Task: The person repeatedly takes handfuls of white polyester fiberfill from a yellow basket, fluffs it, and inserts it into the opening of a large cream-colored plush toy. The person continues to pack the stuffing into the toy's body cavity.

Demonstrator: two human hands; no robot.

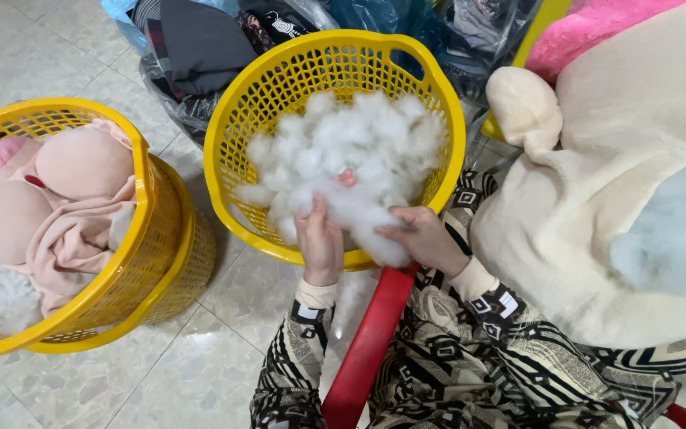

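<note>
Where stuffing (pixel 343 155) crowds the basket (pixel 236 103) rim — both hands (pixel 319 242) clutch it.

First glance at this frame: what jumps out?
The yellow basket at centre, heaped with white stuffing, with the left hand and right hand both gripping a tuft at its near rim. At left, a second yellow basket holds pink plush pieces; a big cream plush fills the right.

white fluffy stuffing (pixel 359 155), heaped in basket (pixel 240 119)
</note>
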